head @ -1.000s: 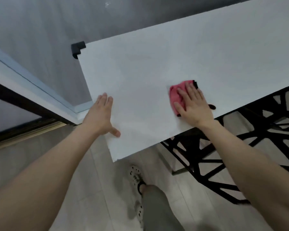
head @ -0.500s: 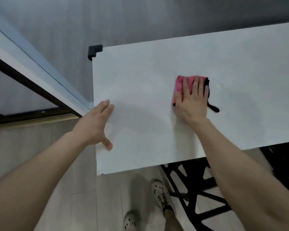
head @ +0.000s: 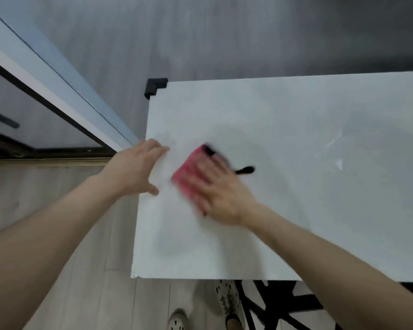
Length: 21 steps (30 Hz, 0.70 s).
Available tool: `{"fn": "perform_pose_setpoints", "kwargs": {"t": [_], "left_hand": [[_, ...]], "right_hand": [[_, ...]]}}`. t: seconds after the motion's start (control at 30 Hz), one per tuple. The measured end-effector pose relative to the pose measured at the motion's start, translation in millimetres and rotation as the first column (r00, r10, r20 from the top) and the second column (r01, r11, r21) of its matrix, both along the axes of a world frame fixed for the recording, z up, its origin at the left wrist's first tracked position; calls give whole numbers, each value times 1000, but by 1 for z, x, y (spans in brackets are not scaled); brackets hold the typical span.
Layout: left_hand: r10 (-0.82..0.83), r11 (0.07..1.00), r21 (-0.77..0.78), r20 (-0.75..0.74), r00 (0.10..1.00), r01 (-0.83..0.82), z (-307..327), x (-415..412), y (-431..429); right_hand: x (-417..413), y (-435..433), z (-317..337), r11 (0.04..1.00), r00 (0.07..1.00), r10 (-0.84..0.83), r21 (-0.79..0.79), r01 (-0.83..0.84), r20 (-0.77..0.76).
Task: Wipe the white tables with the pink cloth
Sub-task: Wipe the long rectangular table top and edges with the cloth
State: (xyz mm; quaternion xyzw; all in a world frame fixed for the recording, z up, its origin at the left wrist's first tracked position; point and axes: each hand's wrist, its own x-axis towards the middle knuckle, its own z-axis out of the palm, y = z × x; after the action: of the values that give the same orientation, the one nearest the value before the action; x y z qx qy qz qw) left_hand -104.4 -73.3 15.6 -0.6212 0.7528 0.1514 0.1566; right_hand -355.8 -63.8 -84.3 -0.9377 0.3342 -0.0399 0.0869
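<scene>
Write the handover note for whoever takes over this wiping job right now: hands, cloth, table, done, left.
Left hand: fingers straight, resting on the left edge of the white table.
Right hand: flat, pressing the pink cloth onto the tabletop near that edge; both are blurred.
The cloth's black loop lies to its right.
Done: faint streaks show further right; how much is clean cannot be told.
Left: finish this top, up to the black corner guard. Other tables are out of view.
</scene>
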Motion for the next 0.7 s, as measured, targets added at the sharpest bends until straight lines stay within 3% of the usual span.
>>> {"fn": "perform_pose_setpoints", "kwargs": {"t": [0.03, 0.07, 0.1, 0.13, 0.17, 0.2, 0.23, 0.27, 0.3, 0.33, 0.37, 0.4, 0.43, 0.47, 0.5, 0.53, 0.6, 0.63, 0.67, 0.7], "left_hand": [[45, 999, -2, 1, 999, -45, -2, 2, -9], [83, 996, 16, 0, 997, -83, -6, 4, -15], [115, 993, 40, -5, 993, -115, -10, 6, -17], [139, 989, 58, -15, 990, -138, -13, 8, -19], [151, 987, 67, -30, 988, -149, -16, 10, -19], [158, 986, 68, -46, 986, -154, -19, 11, -18], [166, 985, 63, -64, 984, -162, -20, 13, -17], [175, 984, 54, -82, 981, -171, -22, 15, -17], [174, 984, 42, -96, 980, -170, -22, 17, -17], [162, 987, 29, -106, 981, -160, -23, 20, -17], [145, 989, 20, -117, 982, -144, -24, 23, -18], [131, 991, 13, -129, 983, -131, -26, 26, -18], [119, 993, 11, -135, 984, -119, -27, 28, -18], [99, 995, 7, -135, 986, -99, -28, 30, -18], [70, 997, -4, -132, 989, -71, -29, 32, -19], [35, 999, -21, -132, 991, -38, -29, 35, -21], [-18, 999, -41, -155, 988, 11, -26, 46, -32], [-34, 999, -46, -179, 983, 26, -25, 54, -41], [-47, 998, -54, -203, 978, 37, -24, 63, -50], [-54, 996, -79, -223, 973, 38, -25, 71, -60]], "right_hand": [[-2, 5, 1, 977, 977, 211, 18, -211, -37], [-15, -13, 3, 957, 957, 289, -8, -289, -5], [-31, -43, -1, 976, 978, 207, -74, -204, 35], [-50, -80, -3, 995, 997, 7, -97, 0, 72], [-67, -115, 0, 955, 959, -272, -101, 279, 77], [-77, -139, 4, 844, 845, -534, -40, 534, 31], [-69, -144, 2, 729, 729, -685, 3, 685, -7], [-47, -135, -2, 689, 689, -724, 2, 724, 10], [-16, -114, -4, 767, 769, -638, -49, 640, 54], [14, -85, -6, 905, 906, -419, -64, 422, 56], [34, -58, -6, 989, 988, -144, -36, 146, 52], [38, -43, -1, 997, 997, 75, 6, -75, -3], [31, -50, 5, 986, 985, 167, 9, -166, -37], [14, -71, 6, 995, 995, 93, -18, -94, -41], [-5, -95, 7, 995, 993, -103, -19, 103, -49], [-28, -121, 8, 932, 931, -363, -32, 361, -50], [-46, -145, 8, 670, 670, -741, 3, 742, -42], [-28, -142, 7, 589, 589, -808, 6, 808, -16], [1, -131, 3, 625, 625, -780, -23, 780, 9], [33, -113, 4, 756, 757, -653, -48, 652, -1]]}}
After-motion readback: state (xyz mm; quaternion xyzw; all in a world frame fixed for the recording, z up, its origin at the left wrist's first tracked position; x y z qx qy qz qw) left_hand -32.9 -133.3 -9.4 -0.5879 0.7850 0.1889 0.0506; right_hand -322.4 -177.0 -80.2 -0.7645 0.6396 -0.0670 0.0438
